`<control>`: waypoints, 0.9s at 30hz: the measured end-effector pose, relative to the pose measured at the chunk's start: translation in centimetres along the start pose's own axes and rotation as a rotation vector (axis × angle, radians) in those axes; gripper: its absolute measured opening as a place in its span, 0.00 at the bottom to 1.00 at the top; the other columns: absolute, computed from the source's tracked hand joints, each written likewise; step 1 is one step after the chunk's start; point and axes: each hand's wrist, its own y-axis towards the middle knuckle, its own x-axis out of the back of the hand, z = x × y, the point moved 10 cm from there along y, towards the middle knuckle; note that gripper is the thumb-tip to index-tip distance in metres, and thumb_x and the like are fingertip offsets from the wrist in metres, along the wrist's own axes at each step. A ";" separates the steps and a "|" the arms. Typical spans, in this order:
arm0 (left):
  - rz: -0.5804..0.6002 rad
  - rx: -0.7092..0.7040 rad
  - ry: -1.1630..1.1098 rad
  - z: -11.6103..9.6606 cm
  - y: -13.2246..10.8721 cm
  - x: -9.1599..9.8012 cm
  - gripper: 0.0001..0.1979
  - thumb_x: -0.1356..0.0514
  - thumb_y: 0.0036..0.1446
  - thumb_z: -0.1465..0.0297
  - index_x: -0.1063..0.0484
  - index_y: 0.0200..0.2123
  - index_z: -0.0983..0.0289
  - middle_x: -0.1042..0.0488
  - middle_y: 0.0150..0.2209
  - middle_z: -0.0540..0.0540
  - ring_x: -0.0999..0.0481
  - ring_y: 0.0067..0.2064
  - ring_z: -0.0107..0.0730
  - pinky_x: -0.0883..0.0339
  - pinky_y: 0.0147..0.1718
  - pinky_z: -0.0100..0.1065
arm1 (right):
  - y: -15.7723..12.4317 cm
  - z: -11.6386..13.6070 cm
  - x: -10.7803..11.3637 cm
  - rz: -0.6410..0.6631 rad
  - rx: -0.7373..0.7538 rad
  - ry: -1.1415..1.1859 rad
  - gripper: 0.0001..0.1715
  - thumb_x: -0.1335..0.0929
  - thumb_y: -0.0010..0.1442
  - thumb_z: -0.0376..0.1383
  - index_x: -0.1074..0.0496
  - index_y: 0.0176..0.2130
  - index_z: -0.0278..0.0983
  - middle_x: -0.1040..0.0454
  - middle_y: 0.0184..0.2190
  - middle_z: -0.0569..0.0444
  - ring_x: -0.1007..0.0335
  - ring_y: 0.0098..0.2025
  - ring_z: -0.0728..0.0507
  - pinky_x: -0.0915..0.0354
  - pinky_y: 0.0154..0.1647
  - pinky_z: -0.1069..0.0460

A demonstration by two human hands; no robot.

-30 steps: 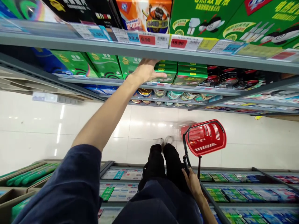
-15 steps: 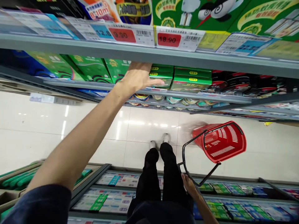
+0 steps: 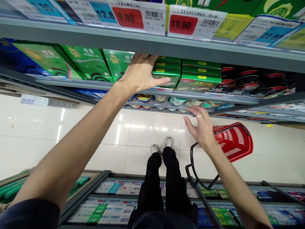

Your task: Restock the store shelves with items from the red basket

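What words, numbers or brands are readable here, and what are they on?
"9.90": red price label
"12.8": blue label left of it
"18.90": second red label
"22.8", last digit blurred: blue label on the right
"蚊香": green box
"蚊": next green box, partly behind the left hand
Too small or blurred: far-left label, labels' fine print, yellow stickers. No brand name is readable.

From the shoes [image 3: 168,142]: shelf [image 3: 90,85] at 12 o'clock. On it, box row [image 3: 89,65] at 10–11, stacked boxes [image 3: 200,81] at 1, tins [image 3: 244,79] at 2. Tubs [image 3: 178,101] one level below; price labels [image 3: 188,26] along upper shelf edge [image 3: 107,38]. Basket [image 3: 246,146] at 3 o'clock. Second shelving unit [image 3: 119,195] behind, at 6.
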 end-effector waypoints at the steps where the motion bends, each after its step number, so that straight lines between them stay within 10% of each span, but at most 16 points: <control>1: -0.053 -0.004 -0.038 0.5 -0.6 0.4 0.42 0.35 0.54 0.38 0.29 0.67 0.49 0.21 0.62 0.54 0.39 0.75 0.62 0.42 0.73 0.62 | 4.0 1.9 0.6 -0.019 0.102 -0.036 0.27 0.32 0.74 0.47 0.29 0.66 0.40 0.25 0.65 0.39 0.29 0.68 0.32 0.32 0.70 0.33; 8: -0.148 -0.002 -0.222 4.6 -2.5 0.7 0.51 0.36 0.50 0.35 0.40 0.74 0.44 0.26 0.68 0.44 0.52 0.79 0.54 0.53 0.77 0.64 | 17.6 3.0 -2.2 0.133 0.211 -0.176 0.56 0.22 0.60 0.57 0.38 0.74 0.35 0.36 0.74 0.36 0.45 0.77 0.22 0.51 0.81 0.24; 23: -0.018 0.030 -0.278 5.9 -1.0 1.3 0.54 0.35 0.46 0.28 0.31 0.69 0.51 0.29 0.70 0.44 0.55 0.77 0.62 0.51 0.73 0.69 | 18.8 1.1 -1.3 0.284 0.101 -0.213 0.51 0.33 0.72 0.62 0.37 0.72 0.26 0.33 0.73 0.36 0.44 0.77 0.27 0.45 0.78 0.28; 27: -0.034 0.083 -0.219 4.8 -1.6 1.1 0.53 0.37 0.54 0.31 0.37 0.73 0.55 0.31 0.72 0.47 0.47 0.75 0.55 0.43 0.73 0.66 | 18.7 1.3 -1.2 0.232 0.130 -0.156 0.46 0.29 0.67 0.62 0.32 0.71 0.37 0.31 0.72 0.43 0.46 0.78 0.25 0.47 0.81 0.27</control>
